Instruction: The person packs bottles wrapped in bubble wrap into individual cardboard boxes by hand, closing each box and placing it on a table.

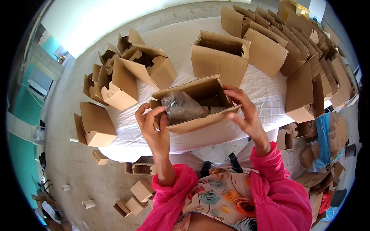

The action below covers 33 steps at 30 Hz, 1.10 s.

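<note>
An open-topped brown cardboard box (pixel 205 120) is in front of me at the table's near edge, its long side toward me. Inside lies an object wrapped in clear, greyish plastic (pixel 182 108); what kind it is cannot be made out through the wrap. My left hand (pixel 153 125) grips the box's left end, thumb and fingertips close to the plastic. At the other end my right hand (pixel 246 113) holds the box with the thumb by the near wall and fingers by the far corner. The bottom of the box is partly hidden in shadow.
A white cloth covers the table (pixel 177 46). Another open carton (pixel 219 63) stands just beyond my box. Several cartons (pixel 148 65) sit at the left, and a dense row of cartons (pixel 266 48) curves along the right. More small boxes (pixel 142 190) lie on the floor.
</note>
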Tool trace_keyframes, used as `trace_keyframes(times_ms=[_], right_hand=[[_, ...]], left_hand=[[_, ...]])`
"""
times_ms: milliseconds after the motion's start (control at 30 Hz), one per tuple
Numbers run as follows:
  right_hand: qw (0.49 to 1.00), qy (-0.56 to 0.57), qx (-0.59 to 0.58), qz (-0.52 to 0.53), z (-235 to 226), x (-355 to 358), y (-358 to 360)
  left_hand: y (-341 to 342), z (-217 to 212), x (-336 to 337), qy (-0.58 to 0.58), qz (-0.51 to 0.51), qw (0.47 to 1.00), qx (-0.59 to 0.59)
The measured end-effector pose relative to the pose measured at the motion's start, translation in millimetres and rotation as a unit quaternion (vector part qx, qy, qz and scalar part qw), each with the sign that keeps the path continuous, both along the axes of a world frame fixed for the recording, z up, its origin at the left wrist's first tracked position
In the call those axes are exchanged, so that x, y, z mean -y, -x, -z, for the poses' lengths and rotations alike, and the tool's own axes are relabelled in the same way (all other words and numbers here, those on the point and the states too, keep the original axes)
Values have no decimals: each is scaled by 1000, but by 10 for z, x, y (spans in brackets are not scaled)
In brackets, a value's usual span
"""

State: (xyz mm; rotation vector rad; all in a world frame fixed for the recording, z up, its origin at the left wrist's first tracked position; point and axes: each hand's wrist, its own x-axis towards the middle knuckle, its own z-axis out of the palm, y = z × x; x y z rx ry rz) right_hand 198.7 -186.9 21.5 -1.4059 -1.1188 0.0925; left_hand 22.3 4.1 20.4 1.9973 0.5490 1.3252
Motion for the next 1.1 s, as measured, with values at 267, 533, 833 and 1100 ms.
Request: trace_keyframes(times_ms=[267,533,833,1100], right_hand=[[996,-14,86,3,85,-130,-6],[999,39,22,-25,22,-119,-70],[1000,21,-5,20,-111,-272,-113],[991,135,-13,-19,-289,-366,-252]], left_hand=[[-21,3,-45,-127,27,992,-10],[67,-300,-230,-99,157,973,-138],[-131,-235,-9,-157,87,980,-89],[-284,-195,32,-250,-11,952,-176]])
